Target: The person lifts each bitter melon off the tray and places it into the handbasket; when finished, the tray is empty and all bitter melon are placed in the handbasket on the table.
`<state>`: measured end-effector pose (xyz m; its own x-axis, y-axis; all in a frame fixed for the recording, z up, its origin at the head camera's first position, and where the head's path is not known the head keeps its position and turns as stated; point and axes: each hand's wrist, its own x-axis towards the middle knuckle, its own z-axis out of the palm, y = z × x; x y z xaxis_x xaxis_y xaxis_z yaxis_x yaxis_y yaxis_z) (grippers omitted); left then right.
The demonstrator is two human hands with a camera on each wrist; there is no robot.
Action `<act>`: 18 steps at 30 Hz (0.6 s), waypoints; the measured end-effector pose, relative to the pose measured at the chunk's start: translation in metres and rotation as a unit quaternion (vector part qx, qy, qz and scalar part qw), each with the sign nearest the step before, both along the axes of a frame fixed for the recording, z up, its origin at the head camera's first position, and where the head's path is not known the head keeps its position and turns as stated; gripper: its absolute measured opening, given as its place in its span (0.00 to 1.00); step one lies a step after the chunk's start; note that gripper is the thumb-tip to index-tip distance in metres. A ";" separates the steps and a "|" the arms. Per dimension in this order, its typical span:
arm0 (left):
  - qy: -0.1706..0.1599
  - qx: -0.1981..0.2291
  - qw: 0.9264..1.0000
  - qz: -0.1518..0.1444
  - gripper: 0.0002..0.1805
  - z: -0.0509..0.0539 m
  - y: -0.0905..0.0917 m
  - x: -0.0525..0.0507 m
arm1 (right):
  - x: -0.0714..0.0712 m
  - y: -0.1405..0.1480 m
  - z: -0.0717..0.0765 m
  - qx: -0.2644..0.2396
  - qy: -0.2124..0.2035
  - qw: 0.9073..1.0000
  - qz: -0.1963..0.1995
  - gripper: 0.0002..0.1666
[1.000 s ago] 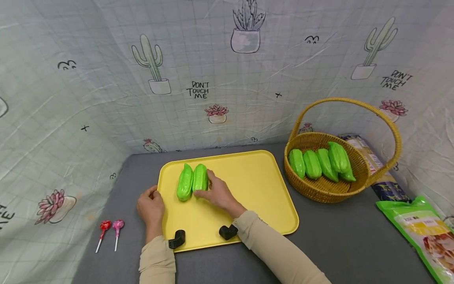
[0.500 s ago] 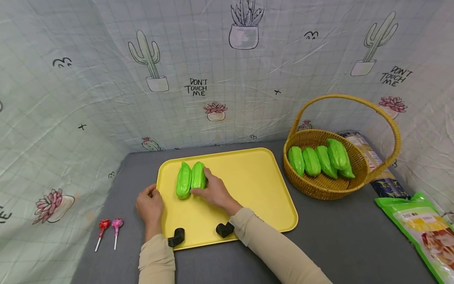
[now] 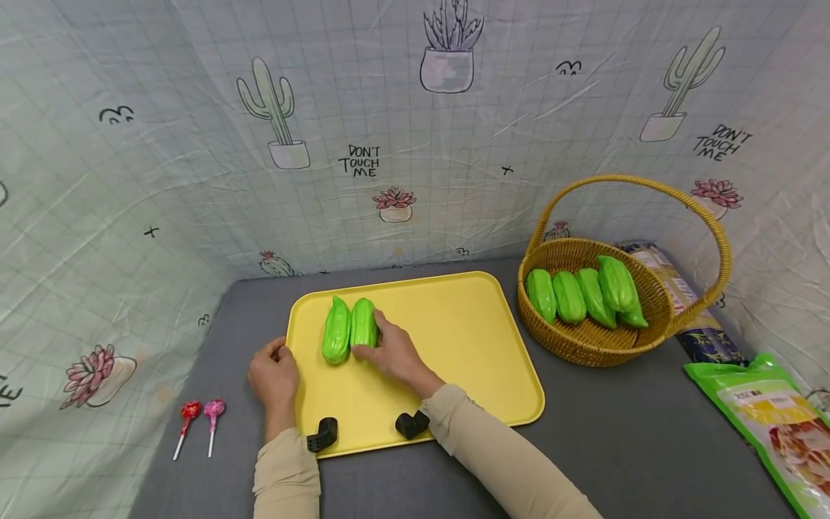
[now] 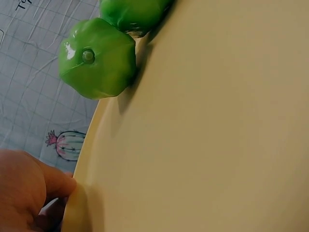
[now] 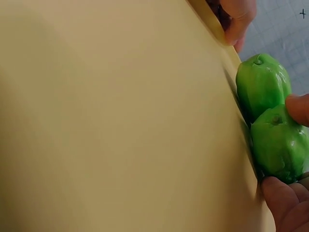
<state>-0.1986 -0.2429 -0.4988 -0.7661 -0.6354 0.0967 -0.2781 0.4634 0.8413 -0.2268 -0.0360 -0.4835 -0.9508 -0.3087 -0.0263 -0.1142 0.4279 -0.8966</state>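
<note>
Two shiny, ridged green peppers lie side by side, touching, on the left part of a yellow tray (image 3: pixel 454 346). My right hand (image 3: pixel 398 355) holds the right pepper (image 3: pixel 363 321), its thumb at the near end and its fingers along the right side. In the right wrist view its fingers (image 5: pixel 282 203) sit against that pepper (image 5: pixel 277 145). The left pepper (image 3: pixel 336 331) is untouched, its tip pointing away. At the tray's left edge my left hand (image 3: pixel 275 373) pinches the rim, as the left wrist view shows at the fingertips (image 4: pixel 65 184); part of its grip is hidden.
To the right stands a handled wicker basket (image 3: pixel 583 353) with several green peppers (image 3: pixel 570 297). Behind it lies a dark blue packet (image 3: pixel 710 339), and nearer a green food bag (image 3: pixel 772 425). Two lollipops (image 3: pixel 189 411) lie at the left. A patterned cloth (image 3: pixel 402 130) hangs behind the table.
</note>
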 end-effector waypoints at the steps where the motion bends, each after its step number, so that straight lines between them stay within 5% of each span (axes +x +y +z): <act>1: 0.001 0.000 1.000 0.000 0.21 0.000 0.000 0.000 | 0.000 0.000 0.000 0.000 0.002 1.000 0.001 0.54; 18: 0.011 -0.001 1.000 -0.002 0.20 -0.002 0.000 0.001 | 0.001 0.013 0.010 -0.014 0.004 1.000 0.005 0.54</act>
